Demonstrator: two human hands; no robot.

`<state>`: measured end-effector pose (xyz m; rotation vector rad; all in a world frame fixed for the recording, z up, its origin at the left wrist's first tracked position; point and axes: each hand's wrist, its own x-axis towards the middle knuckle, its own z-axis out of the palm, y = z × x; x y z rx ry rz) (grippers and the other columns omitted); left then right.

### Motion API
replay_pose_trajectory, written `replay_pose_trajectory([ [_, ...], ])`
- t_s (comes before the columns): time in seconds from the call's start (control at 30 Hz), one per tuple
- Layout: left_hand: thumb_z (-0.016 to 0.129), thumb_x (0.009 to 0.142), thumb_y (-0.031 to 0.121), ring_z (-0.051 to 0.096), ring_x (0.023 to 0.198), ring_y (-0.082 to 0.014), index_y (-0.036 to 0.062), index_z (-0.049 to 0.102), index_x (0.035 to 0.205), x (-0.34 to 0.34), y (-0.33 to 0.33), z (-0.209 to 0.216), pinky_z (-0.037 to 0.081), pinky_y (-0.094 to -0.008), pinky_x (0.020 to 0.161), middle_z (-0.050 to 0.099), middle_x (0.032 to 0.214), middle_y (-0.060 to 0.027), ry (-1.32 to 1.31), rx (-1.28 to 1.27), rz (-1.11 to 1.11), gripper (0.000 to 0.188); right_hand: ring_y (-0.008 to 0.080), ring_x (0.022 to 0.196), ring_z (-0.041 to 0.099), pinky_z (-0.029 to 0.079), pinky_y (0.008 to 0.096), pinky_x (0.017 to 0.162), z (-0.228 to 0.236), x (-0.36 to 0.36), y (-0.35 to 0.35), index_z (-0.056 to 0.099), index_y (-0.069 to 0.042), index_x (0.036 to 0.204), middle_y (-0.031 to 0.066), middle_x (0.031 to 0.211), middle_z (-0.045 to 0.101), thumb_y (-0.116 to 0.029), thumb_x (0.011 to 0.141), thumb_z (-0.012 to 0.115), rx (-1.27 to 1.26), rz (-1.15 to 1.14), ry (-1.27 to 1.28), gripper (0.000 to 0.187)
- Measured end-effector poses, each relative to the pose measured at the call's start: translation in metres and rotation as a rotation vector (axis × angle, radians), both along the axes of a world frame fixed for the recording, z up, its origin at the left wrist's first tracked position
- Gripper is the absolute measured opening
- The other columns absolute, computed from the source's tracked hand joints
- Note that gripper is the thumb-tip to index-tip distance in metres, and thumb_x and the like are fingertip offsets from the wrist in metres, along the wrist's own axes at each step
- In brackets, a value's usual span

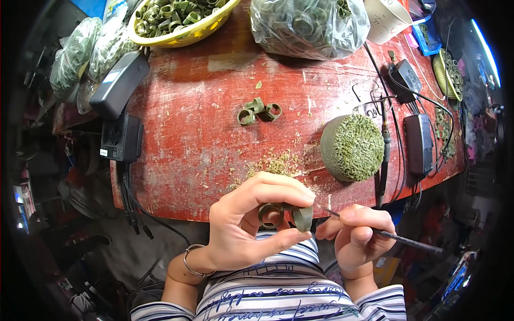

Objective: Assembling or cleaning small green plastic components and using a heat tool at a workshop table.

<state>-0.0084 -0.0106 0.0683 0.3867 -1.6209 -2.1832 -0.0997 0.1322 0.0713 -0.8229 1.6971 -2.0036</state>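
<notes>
Near the front edge of the table, my left hand [241, 222] is closed around green wax rings; one ring [302, 218] is pinched between thumb and fingertips, and a second ring [269, 215] sits behind it in the palm. My right hand [364, 235] grips a thin dark pointed tool [412, 242] like a pencil. The tool's tip points left toward the pinched ring, with a small gap between them. A small group of similar green rings [258, 111] lies on the table beyond my hands.
The worn red table [187, 150] carries green shavings [276, 163] and a round green block [353, 148] with a rough top. A yellow basket [214, 24] of rings, a clear bag [310, 27] and a white cup [386, 20] stand at the back. Black boxes [122, 138] with cables flank the sides.
</notes>
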Motion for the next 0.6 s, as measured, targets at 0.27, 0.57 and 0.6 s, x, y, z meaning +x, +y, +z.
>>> replay_pose_trajectory([
  [0.27,0.076,0.062,0.001,0.056,0.09,-0.0191,-0.0017,0.057,0.091,0.004,-0.001,-0.001,0.047,-0.0268,0.075,0.056,0.096,-0.0163,-0.03,-0.023,0.012,0.034,0.0211,0.059,0.063,0.051,0.0288,0.055,0.008,-0.003,-0.002,0.061,0.004,0.085,0.0131,0.067,0.063,-0.018,0.086,0.057,0.124,0.095,-0.011,0.022],
  [0.57,0.075,0.062,0.002,0.056,0.09,-0.0211,-0.0025,0.057,0.091,0.003,-0.004,0.003,0.046,-0.0288,0.076,0.057,0.094,-0.0158,-0.02,0.056,0.024,0.034,0.0211,0.062,0.063,0.051,0.0294,0.057,0.003,0.002,-0.011,0.06,0.005,0.087,0.0146,0.071,0.064,-0.019,0.085,0.058,-0.167,0.071,-0.209,0.024],
  [0.6,0.075,0.062,0.002,0.056,0.091,-0.0213,-0.0026,0.057,0.091,0.003,-0.003,0.002,0.046,-0.0293,0.076,0.057,0.093,-0.0156,-0.016,0.071,0.045,0.034,0.0211,0.062,0.063,0.051,0.0294,0.057,0.005,0.001,-0.011,0.06,0.005,0.087,0.0146,0.071,0.064,-0.019,0.085,0.058,-0.166,0.073,-0.211,0.024],
])
